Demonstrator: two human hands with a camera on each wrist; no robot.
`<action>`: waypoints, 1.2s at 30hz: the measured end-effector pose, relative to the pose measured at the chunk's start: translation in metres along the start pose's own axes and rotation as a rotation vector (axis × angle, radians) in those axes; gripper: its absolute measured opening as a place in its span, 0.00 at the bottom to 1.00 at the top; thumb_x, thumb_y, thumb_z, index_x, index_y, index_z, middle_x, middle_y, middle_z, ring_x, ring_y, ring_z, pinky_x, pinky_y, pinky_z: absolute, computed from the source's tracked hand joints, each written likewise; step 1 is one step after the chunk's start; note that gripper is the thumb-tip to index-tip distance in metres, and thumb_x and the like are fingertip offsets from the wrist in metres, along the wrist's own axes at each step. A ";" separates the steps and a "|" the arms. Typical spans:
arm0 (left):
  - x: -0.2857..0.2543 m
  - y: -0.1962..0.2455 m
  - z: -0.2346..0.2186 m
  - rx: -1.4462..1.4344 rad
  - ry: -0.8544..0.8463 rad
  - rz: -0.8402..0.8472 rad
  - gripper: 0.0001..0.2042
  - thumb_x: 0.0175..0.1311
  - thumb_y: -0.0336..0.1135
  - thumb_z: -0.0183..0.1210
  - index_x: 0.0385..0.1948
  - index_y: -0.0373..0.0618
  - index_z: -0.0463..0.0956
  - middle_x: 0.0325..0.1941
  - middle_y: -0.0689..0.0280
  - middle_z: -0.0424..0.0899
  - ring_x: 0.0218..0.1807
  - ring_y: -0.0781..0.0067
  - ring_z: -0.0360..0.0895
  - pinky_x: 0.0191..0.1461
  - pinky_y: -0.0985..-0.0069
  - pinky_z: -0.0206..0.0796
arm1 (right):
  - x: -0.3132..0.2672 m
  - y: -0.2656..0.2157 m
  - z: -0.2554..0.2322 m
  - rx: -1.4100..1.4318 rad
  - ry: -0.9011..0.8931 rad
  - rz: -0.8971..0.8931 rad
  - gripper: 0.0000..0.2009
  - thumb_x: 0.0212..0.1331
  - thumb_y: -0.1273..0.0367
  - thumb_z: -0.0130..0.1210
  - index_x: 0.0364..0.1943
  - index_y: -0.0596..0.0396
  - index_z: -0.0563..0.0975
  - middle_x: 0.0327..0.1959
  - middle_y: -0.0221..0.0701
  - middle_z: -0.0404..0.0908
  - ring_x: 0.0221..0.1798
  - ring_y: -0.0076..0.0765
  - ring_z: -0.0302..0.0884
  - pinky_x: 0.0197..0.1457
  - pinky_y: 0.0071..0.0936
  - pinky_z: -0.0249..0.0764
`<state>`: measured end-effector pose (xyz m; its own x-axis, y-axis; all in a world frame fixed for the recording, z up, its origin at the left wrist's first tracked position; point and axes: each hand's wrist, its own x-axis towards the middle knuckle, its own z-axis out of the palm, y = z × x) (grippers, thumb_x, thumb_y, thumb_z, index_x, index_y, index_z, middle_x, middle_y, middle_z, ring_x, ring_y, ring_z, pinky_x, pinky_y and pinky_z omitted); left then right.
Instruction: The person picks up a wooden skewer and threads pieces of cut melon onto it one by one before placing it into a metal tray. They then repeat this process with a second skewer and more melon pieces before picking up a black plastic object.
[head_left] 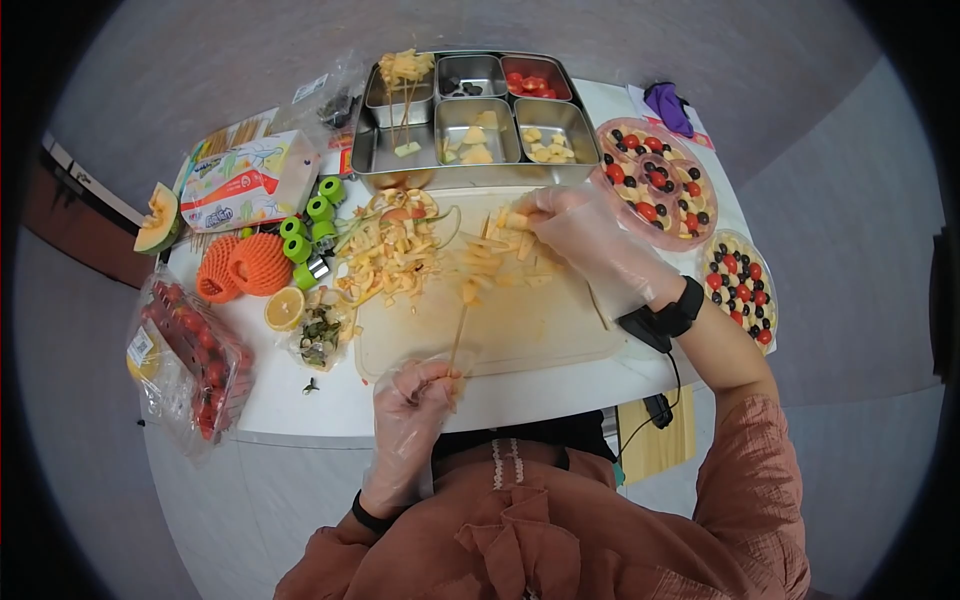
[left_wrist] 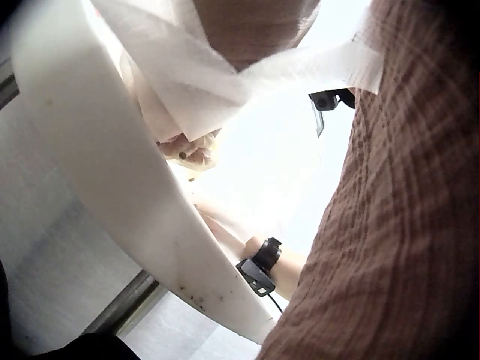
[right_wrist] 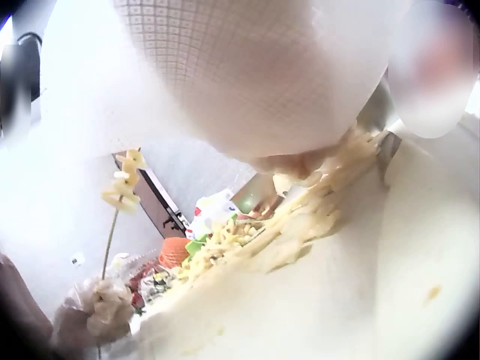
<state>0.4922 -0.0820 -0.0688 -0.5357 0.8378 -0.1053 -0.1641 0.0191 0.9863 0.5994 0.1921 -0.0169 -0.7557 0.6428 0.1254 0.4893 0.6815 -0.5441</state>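
Observation:
My gloved left hand [head_left: 412, 400] grips a thin wooden skewer [head_left: 460, 335] at the near edge of the cutting board [head_left: 560, 350]. The skewer points away from me, with pale yellow fruit pieces [right_wrist: 122, 184] threaded on its upper end. Over the board's far right part, my gloved right hand [head_left: 565, 225] bends its fingers down onto pale yellow fruit strips [head_left: 515, 220] and pinches at them. More cut strips [head_left: 485, 258] lie just left of it. In the left wrist view, the glove and sleeve hide most of the left hand's work.
A heap of peelings [head_left: 400, 245] covers the board's left side. Behind stands a steel tray [head_left: 400, 178] of fruit in tubs, with finished skewers. Fruit-topped round platters [head_left: 608, 200] stand right. At left are a tissue pack [head_left: 250, 185], orange foam nets [head_left: 255, 265] and a tomato box [head_left: 200, 350].

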 end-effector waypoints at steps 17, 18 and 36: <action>0.004 0.000 0.008 0.105 -0.117 0.015 0.07 0.59 0.20 0.56 0.36 0.34 0.81 0.30 0.65 0.78 0.29 0.78 0.75 0.33 0.81 0.66 | -0.035 -0.028 -0.028 0.176 0.287 -0.169 0.09 0.55 0.72 0.57 0.40 0.58 0.83 0.33 0.41 0.84 0.34 0.44 0.83 0.39 0.34 0.76; 0.003 0.001 0.009 0.106 -0.117 0.016 0.07 0.59 0.20 0.56 0.36 0.34 0.81 0.30 0.65 0.78 0.29 0.78 0.75 0.33 0.81 0.66 | -0.036 -0.029 -0.028 0.176 0.288 -0.170 0.09 0.55 0.72 0.57 0.40 0.58 0.83 0.33 0.41 0.84 0.34 0.44 0.83 0.39 0.34 0.76; -0.001 0.007 0.012 0.142 -0.115 -0.014 0.07 0.60 0.22 0.56 0.36 0.35 0.82 0.29 0.67 0.75 0.30 0.81 0.71 0.33 0.82 0.63 | -0.048 -0.037 -0.027 -0.078 0.456 -0.434 0.09 0.53 0.74 0.59 0.39 0.53 0.81 0.29 0.35 0.78 0.35 0.46 0.78 0.38 0.41 0.72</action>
<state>0.5014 -0.0765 -0.0604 -0.4346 0.8937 -0.1116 -0.0480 0.1008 0.9937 0.6293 0.1459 0.0195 -0.6392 0.3745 0.6717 0.2228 0.9261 -0.3044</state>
